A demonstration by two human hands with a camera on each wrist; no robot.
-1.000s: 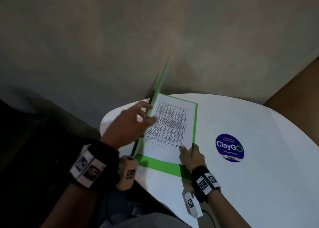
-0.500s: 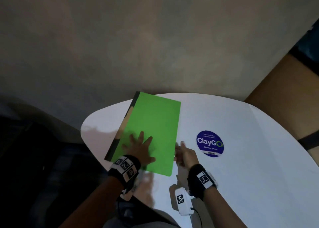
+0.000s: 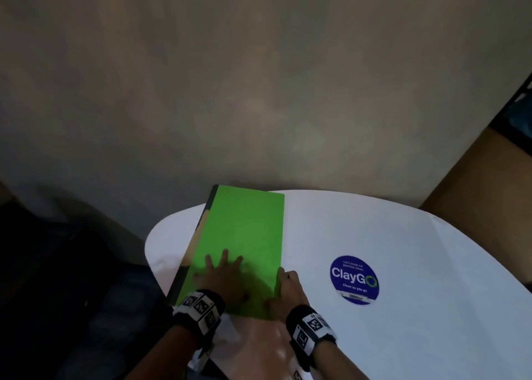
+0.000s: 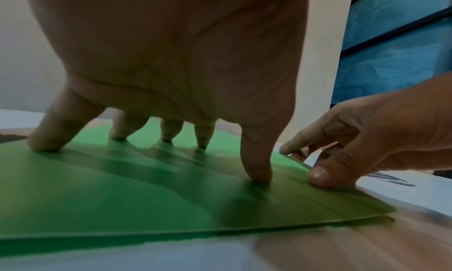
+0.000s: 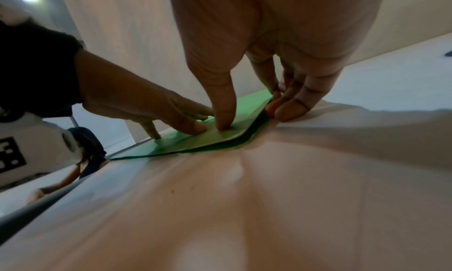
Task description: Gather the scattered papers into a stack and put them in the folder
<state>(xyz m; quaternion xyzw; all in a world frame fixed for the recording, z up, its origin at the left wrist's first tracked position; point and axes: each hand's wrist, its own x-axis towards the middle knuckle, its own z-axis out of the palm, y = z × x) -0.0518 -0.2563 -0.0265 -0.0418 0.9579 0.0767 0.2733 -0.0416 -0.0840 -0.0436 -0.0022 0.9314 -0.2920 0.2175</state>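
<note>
A green folder (image 3: 244, 235) lies closed on the white table (image 3: 403, 336), its dark spine to the left. My left hand (image 3: 224, 279) presses on the near part of the cover with spread, straight fingers (image 4: 44, 140). My right hand (image 3: 288, 290) is at the folder's near right corner. Its thumb (image 5: 222, 111) rests on top of the cover (image 5: 227, 136) and its curled fingers (image 5: 288, 109) sit against the right edge. The papers are hidden inside the folder (image 4: 122, 188).
A round blue ClayGo sticker (image 3: 354, 279) is on the table right of the folder. The rounded table edge (image 3: 149, 244) runs just left of the folder's spine. A plain wall stands behind, a brown panel (image 3: 475, 207) at the right, and blue sheeting (image 4: 403, 53) beyond.
One second ago the folder stood open with a printed sheet showing and my left hand on the raised cover. The cover came down, my left hand flattened on it, and my right hand moved to the right edge.
</note>
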